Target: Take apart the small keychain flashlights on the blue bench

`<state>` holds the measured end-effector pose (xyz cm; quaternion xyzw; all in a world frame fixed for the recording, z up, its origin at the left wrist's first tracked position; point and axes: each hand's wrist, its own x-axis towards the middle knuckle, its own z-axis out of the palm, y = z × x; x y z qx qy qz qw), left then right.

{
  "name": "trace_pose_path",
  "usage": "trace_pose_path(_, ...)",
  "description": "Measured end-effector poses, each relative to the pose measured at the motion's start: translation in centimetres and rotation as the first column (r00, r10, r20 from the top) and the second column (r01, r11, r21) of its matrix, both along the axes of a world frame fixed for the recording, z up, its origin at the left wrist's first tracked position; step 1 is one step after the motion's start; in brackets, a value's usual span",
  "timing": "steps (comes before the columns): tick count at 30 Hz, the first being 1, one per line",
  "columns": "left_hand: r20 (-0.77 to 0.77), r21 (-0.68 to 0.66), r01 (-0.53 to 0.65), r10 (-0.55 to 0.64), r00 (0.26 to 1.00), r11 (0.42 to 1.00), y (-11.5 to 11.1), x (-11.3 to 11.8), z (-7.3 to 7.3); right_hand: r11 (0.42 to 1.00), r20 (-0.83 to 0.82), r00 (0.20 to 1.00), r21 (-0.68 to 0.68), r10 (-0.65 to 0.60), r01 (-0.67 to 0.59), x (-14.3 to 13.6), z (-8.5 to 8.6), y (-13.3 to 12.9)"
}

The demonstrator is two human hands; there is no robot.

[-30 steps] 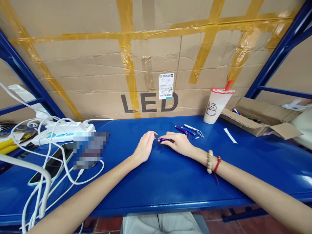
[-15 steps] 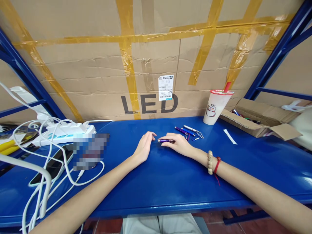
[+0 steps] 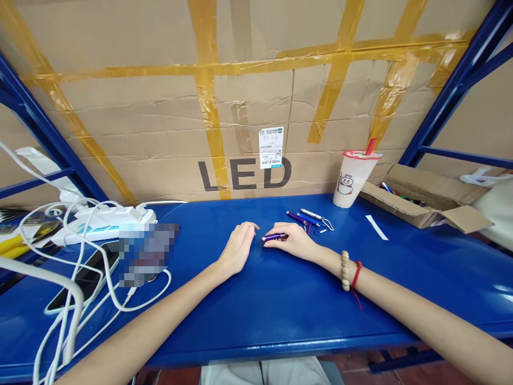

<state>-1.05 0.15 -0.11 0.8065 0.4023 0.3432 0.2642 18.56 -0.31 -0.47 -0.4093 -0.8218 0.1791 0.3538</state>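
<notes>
My right hand (image 3: 294, 240) pinches a small purple metal penlight (image 3: 273, 237) between thumb and fingers, its silver-ringed end pointing left. Part of the penlight is hidden by the fingers. To its left, my left hand (image 3: 239, 247) rests on the blue tabletop, fingers stretched out and holding nothing; a short gap separates it from the penlight. Just beyond my right hand lie similar thin metal penlights with clips: a purple one (image 3: 295, 217), a silver one (image 3: 311, 213) and a blue one (image 3: 310, 220).
An open cardboard box (image 3: 417, 206) with pens or penlights inside stands at right, beside a drink cup (image 3: 355, 179). A white paper strip (image 3: 377, 227) lies before them. Phones, tangled white cables and a power strip (image 3: 116, 224) fill the left. A large carton (image 3: 160, 133) walls the back.
The view has tilted slightly. The purple penlight has turned a little in my right hand, and the gap between it and my left hand is slightly wider.
</notes>
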Motion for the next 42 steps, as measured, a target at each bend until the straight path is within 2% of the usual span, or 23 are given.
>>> trace_pose_path(7, 0.032, -0.041, -0.006, 0.007, 0.999, 0.999, 0.32, -0.03, 0.0, 1.0, 0.024, 1.0, -0.02, 0.004, -0.003, 0.14, -0.35, 0.29)
trace_pose_path(17, 0.0, -0.048, 0.006, -0.006, 1.0, 0.999, -0.01, 0.06, 0.16, 0.999, 0.073, 0.997, -0.035, -0.006, 0.008, 0.22, 0.15, 0.13)
trace_pose_path(31, -0.028, -0.024, 0.01, -0.011, 1.0, 1.0, -0.09, 0.03, 0.23, 0.999, 0.062, 0.998, -0.014, 0.029, -0.029, 0.26, -0.07, 0.09)
trace_pose_path(42, -0.042, -0.021, 0.004, -0.005, 0.999, 1.0, -0.08, 0.04, 0.27, 1.0, 0.083, 0.997, -0.015, 0.004, -0.003, 0.29, 0.17, 0.19)
